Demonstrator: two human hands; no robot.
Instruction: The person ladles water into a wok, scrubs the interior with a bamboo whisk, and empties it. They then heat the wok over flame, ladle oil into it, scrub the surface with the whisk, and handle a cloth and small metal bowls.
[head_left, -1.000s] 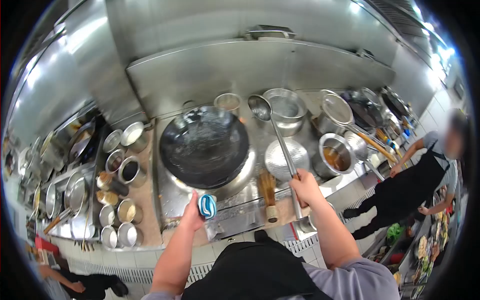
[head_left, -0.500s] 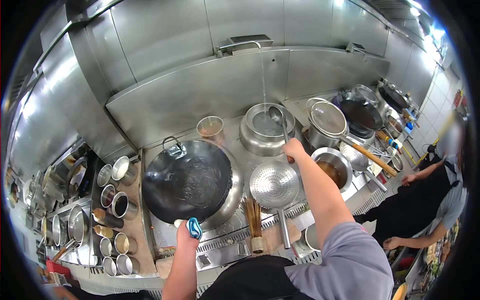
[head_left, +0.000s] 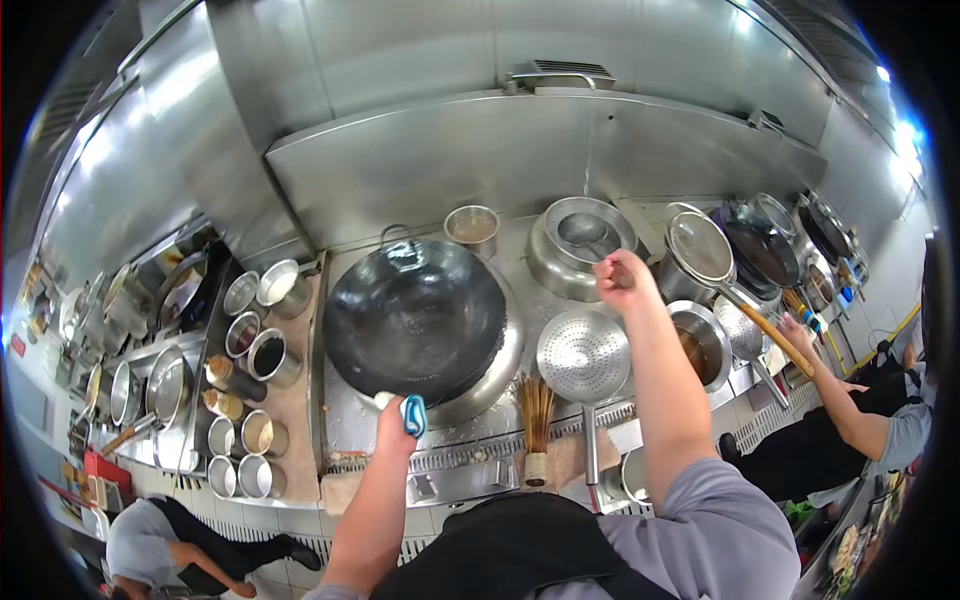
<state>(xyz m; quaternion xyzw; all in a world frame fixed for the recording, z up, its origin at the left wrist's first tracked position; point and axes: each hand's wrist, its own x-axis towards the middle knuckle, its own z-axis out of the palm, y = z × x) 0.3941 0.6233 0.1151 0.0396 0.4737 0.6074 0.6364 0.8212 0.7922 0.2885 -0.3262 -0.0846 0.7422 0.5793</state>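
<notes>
My left hand (head_left: 397, 432) is closed around a folded blue-and-white cloth (head_left: 414, 416) at the near rim of a large black wok (head_left: 420, 325). The wok rests on a wide round metal burner ring (head_left: 505, 365), and its inside looks wet. With my right hand (head_left: 622, 282) I grip the handle of a ladle (head_left: 598, 240). Its bowl is down in the metal water pot (head_left: 548, 262) at the back, under a thin stream from the tap (head_left: 555, 77). Below my right hand lies a perforated strainer (head_left: 583, 357), beside a bamboo brush (head_left: 535, 420).
Metal cups of seasonings (head_left: 283, 290) stand left of the wok. A metal cup (head_left: 471, 228) sits behind it. On the right are a mesh strainer (head_left: 700, 245), a pot of brown liquid (head_left: 698, 345) and stacked pans (head_left: 760, 250). Other people are at right (head_left: 850, 430) and lower left (head_left: 150, 540).
The ladle has gone from above the pot's rim down into the pot. My view has shifted, so the stove appears further right. The person at lower left shows more.
</notes>
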